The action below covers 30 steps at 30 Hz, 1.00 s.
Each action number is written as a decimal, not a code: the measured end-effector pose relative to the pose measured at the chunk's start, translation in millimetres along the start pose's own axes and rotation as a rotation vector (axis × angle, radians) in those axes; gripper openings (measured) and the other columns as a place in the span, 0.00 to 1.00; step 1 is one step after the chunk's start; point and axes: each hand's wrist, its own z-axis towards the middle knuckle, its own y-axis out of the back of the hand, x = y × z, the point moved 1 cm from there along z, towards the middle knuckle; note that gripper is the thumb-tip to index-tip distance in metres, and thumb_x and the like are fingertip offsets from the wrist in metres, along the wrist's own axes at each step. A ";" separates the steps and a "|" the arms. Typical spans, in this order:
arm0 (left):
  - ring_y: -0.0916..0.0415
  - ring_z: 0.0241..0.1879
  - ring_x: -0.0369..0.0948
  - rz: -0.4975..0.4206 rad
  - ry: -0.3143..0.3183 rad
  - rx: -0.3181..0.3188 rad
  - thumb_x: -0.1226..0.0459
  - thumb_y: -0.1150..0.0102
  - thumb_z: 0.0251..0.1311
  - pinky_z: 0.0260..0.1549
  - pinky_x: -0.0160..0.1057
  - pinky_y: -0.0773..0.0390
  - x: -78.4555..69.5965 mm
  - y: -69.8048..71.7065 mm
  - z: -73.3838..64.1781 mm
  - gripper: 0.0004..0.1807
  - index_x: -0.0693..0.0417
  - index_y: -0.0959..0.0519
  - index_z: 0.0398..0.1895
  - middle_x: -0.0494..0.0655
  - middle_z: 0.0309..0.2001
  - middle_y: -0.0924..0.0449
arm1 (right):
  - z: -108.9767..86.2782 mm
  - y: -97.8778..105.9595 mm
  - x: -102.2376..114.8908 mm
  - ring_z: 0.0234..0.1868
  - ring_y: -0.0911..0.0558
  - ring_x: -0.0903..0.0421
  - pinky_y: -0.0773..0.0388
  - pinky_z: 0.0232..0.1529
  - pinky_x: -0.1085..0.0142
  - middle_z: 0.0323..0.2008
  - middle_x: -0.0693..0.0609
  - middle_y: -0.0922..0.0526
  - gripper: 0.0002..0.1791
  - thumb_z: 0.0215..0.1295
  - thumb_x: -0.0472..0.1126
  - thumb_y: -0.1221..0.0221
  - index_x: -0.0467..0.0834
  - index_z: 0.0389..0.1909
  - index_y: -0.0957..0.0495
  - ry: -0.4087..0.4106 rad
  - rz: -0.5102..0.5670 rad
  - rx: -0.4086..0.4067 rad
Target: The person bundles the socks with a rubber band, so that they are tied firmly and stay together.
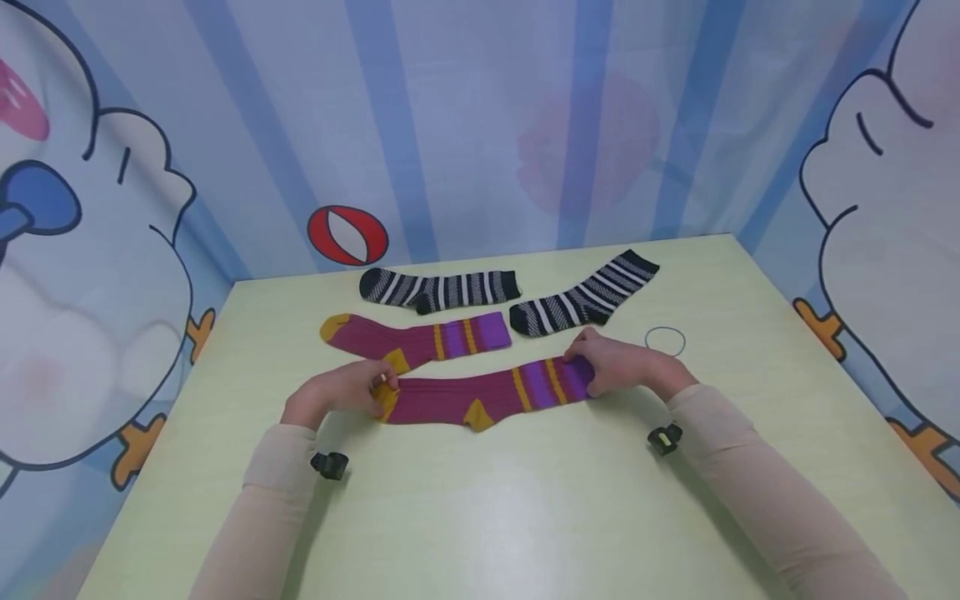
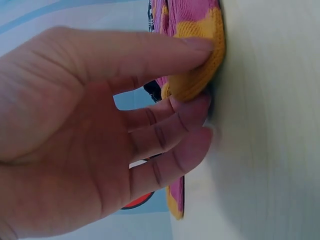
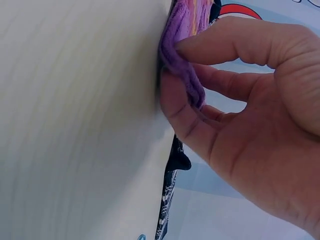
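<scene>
Here's the near maroon sock [image 1: 442, 402], laid lengthwise across the pale table [image 1: 480, 517]! The left hand [image 1: 345, 390] pinches its yellow toe [image 2: 192, 82]; the right hand [image 1: 618, 365] pinches its purple cuff [image 1: 576, 379]. Just behind lies a second maroon sock [image 1: 405, 340], and farther back, one striped sock [image 1: 465, 290] sideways, another striped sock [image 1: 588, 302] slanting.
</scene>
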 end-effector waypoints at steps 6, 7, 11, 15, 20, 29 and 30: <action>0.33 0.46 0.48 0.039 -0.010 -0.013 0.72 0.31 0.53 0.43 0.44 0.28 2.0 -3.5 -0.7 0.20 0.53 0.26 0.47 0.52 0.44 0.32 | 0.2 -0.3 0.9 0.55 0.29 0.41 0.26 0.56 0.50 0.57 0.35 0.35 0.34 0.46 0.29 0.32 0.32 0.59 0.25 -0.014 -0.018 -0.022; 0.33 0.46 0.48 0.044 -0.016 -0.019 0.72 0.31 0.53 0.43 0.45 0.28 2.5 -4.0 -1.6 0.20 0.53 0.26 0.48 0.52 0.45 0.33 | 0.3 0.0 1.5 0.55 0.29 0.41 0.27 0.56 0.50 0.57 0.35 0.35 0.33 0.47 0.29 0.32 0.33 0.59 0.25 -0.026 -0.021 -0.027; 0.33 0.46 0.50 0.058 -0.022 -0.048 0.71 0.31 0.53 0.43 0.47 0.28 6.5 -6.3 -7.2 0.20 0.51 0.25 0.49 0.54 0.46 0.37 | 2.6 1.7 5.2 0.56 0.29 0.41 0.28 0.57 0.48 0.59 0.34 0.35 0.28 0.54 0.32 0.34 0.33 0.58 0.25 -0.076 -0.041 -0.048; 0.32 0.45 0.51 0.070 -0.035 -0.071 0.72 0.34 0.53 0.43 0.49 0.28 6.7 -4.2 -6.3 0.20 0.52 0.24 0.50 0.56 0.46 0.39 | 5.9 3.9 6.4 0.56 0.28 0.42 0.28 0.57 0.48 0.60 0.33 0.34 0.23 0.60 0.34 0.38 0.34 0.57 0.24 -0.077 -0.083 -0.096; 0.31 0.48 0.52 0.048 -0.051 -0.127 0.71 0.38 0.54 0.47 0.53 0.25 15.3 -0.9 -9.9 0.19 0.54 0.23 0.51 0.56 0.47 0.34 | 17.7 4.2 21.8 0.56 0.29 0.42 0.27 0.57 0.49 0.58 0.35 0.31 0.21 0.64 0.34 0.40 0.33 0.57 0.24 -0.033 -0.092 -0.153; 0.31 0.53 0.58 -0.038 -0.001 -0.340 0.70 0.45 0.66 0.53 0.56 0.28 46.9 24.3 -1.9 0.13 0.67 0.25 0.51 0.63 0.50 0.26 | 45.9 7.1 49.8 0.55 0.26 0.44 0.29 0.58 0.51 0.57 0.37 0.28 0.22 0.65 0.36 0.43 0.32 0.59 0.25 0.038 -0.071 -0.180; 0.32 0.54 0.59 -0.048 0.015 -0.364 0.70 0.46 0.66 0.55 0.58 0.29 51.2 27.2 -1.7 0.14 0.69 0.26 0.52 0.64 0.52 0.26 | 50.6 6.5 51.7 0.56 0.26 0.44 0.29 0.58 0.52 0.58 0.37 0.29 0.22 0.66 0.36 0.43 0.32 0.60 0.26 0.037 -0.066 -0.175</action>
